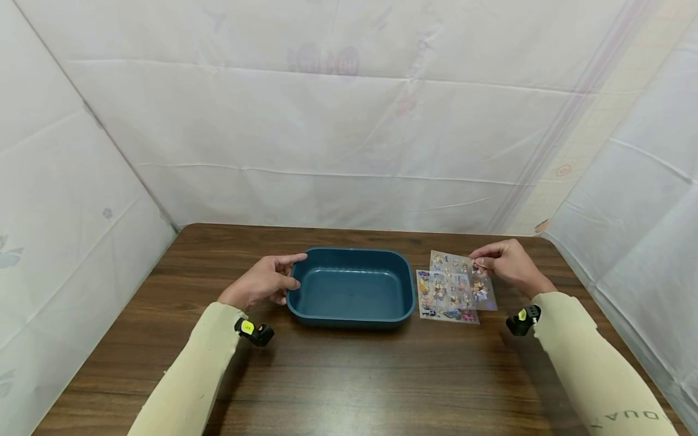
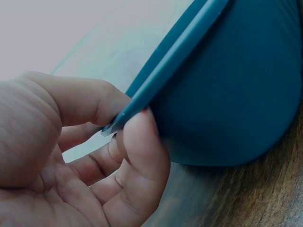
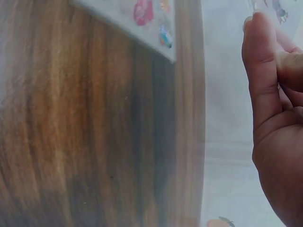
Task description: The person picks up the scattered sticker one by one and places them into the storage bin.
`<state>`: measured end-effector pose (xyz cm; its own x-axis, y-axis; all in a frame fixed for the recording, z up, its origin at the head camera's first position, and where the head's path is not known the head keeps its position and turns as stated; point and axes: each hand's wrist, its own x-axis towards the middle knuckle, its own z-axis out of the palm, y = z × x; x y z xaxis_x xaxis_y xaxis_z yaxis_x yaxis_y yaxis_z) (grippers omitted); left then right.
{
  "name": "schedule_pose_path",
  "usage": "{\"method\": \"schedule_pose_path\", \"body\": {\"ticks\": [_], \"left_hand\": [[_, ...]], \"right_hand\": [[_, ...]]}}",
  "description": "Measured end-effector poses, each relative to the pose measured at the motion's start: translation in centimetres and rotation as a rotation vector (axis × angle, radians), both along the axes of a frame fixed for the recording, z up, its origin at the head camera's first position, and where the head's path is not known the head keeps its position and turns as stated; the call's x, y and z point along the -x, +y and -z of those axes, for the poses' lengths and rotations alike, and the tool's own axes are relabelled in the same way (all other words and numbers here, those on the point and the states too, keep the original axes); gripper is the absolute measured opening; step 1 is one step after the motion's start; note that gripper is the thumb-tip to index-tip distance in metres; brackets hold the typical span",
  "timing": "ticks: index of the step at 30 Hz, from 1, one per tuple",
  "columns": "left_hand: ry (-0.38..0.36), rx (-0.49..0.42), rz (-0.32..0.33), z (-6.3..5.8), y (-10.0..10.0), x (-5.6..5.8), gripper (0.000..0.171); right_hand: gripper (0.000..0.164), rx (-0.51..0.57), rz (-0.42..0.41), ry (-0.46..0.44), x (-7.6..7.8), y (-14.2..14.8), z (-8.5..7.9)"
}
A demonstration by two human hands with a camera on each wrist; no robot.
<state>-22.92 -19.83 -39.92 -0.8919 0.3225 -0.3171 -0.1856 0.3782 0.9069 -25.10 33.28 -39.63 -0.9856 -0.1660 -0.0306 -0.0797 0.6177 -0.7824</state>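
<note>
A dark teal rectangular plastic basin point(image 1: 349, 320) stands on the wooden table with nothing inside it. My left hand point(image 1: 265, 279) pinches the basin's left rim; in the left wrist view the thumb and fingers point(image 2: 144, 142) lie on either side of the rim point(image 2: 165, 64). To the basin's right, my right hand point(image 1: 509, 265) pinches the upper right part of a clear sticker sheet point(image 1: 482, 290) printed with small colourful figures. That sheet overlaps a second sticker sheet point(image 1: 444, 297), which lies close beside the basin's right wall.
The brown wood-grain table point(image 1: 349, 375) ends at a white patterned sheet point(image 1: 349, 133) hanging behind it. Similar white sheeting point(image 1: 65, 200) encloses the left and right sides. Each sleeve cuff carries a small black wrist device point(image 1: 523, 320).
</note>
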Motion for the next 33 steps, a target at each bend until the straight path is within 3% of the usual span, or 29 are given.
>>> {"method": "schedule_pose_path", "body": {"ticks": [19, 33], "left_hand": [[0.006, -0.013, -0.009, 0.2, 0.0, 0.2, 0.072], [0.008, -0.013, -0.006, 0.1, 0.2, 0.4, 0.073]], "right_hand": [[0.025, 0.062, -0.031, -0.023, 0.4, -0.6, -1.4], [0.022, 0.082, -0.067, -0.027, 1.1, -2.8, -1.9]]}}
